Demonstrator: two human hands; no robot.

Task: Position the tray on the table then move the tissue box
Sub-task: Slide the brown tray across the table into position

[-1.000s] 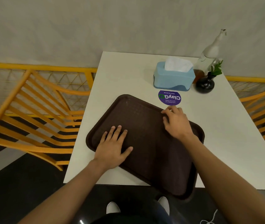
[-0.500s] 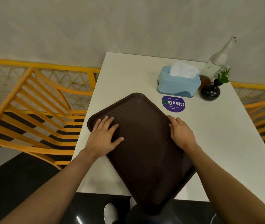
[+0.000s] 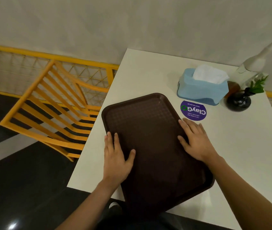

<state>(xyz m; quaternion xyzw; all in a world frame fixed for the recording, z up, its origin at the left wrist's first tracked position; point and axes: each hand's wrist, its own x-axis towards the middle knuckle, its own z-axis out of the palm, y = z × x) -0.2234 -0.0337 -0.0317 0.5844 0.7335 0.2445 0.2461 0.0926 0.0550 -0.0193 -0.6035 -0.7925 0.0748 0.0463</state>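
Note:
A dark brown plastic tray (image 3: 150,133) lies on the white table (image 3: 241,155), turned at a slant, with its near corner hanging over the table's front edge. My left hand (image 3: 117,156) rests on the tray's left rim, thumb on the inside surface. On the right rim sits my right hand (image 3: 196,140), fingers spread and thumb on the tray. A light blue tissue box (image 3: 200,92) with a white tissue sticking up stands at the back right, just beyond the tray's far corner.
A round purple sticker (image 3: 193,110) lies between tray and tissue box. A small black vase (image 3: 239,101) with a green sprig and a pale bottle (image 3: 254,65) stand at the far right corner. A yellow slatted chair (image 3: 49,103) is left of the table.
The tray has been rotated clockwise and slid left and forward on the table. Both hands shifted from its surface to its left and right rims.

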